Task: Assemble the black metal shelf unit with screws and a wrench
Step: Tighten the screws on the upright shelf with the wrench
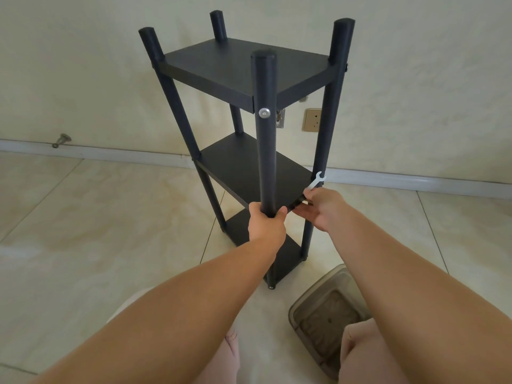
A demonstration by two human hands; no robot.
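Observation:
The black shelf unit point(243, 67) stands upright on the tiled floor with three boards between four round posts. A silver screw head point(264, 113) shows on the near post just under the top board. My left hand point(267, 221) grips that near post point(266, 151) at the level of the middle board. My right hand point(324, 207) is at the middle board's near right corner and holds a small white wrench point(316, 182), whose open jaw points up beside the right post. The fastener under my fingers is hidden.
A translucent grey plastic box point(327, 317) lies on the floor at the lower right, by my knee. A wall socket point(311, 119) and a metal door stop point(61, 140) sit low on the wall behind. White skirting runs along the floor edge.

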